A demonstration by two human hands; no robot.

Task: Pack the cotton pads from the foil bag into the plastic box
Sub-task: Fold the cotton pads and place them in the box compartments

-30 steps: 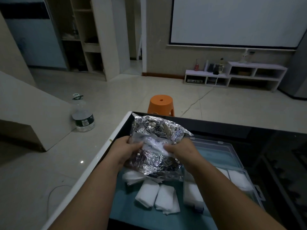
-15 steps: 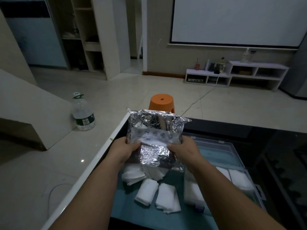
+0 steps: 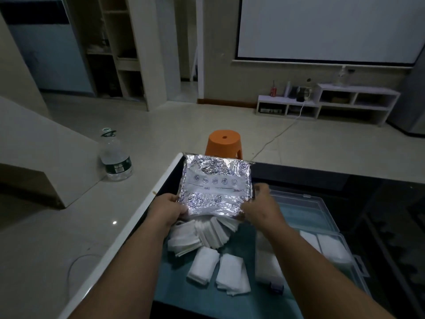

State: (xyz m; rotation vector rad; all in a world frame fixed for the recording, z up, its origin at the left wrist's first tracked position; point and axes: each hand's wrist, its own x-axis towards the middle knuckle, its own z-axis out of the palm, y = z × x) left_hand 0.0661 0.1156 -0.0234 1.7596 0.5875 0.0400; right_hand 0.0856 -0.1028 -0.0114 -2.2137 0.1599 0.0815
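**While the foil bag (image 3: 216,187) is held mouth-down, cotton pads (image 3: 216,231) are fanned out below**

Because the bag is held upside down above the table (image 3: 174,291), its white label is seen inverted. A row of five small round icons is printed there, and under them two words that appear to read "Date" and "Content". The bag is gripped at its lower corners, with the left hand (image 3: 166,209) pinching one corner and the right hand (image 3: 259,209) curled round the other, the two kept apart. The foil is silver and crinkled, with dark shell-like prints. A fanned stack of white pads is seen hanging from its mouth, and more folded pads are strewn on the teal surface underneath. Just to the right, the clear plastic box (image 3: 322,210) is laid open, with pads in its compartments. Beyond, an orange stool (image 3: 224,143) and a water bottle (image 3: 115,157) are seen on the floor.
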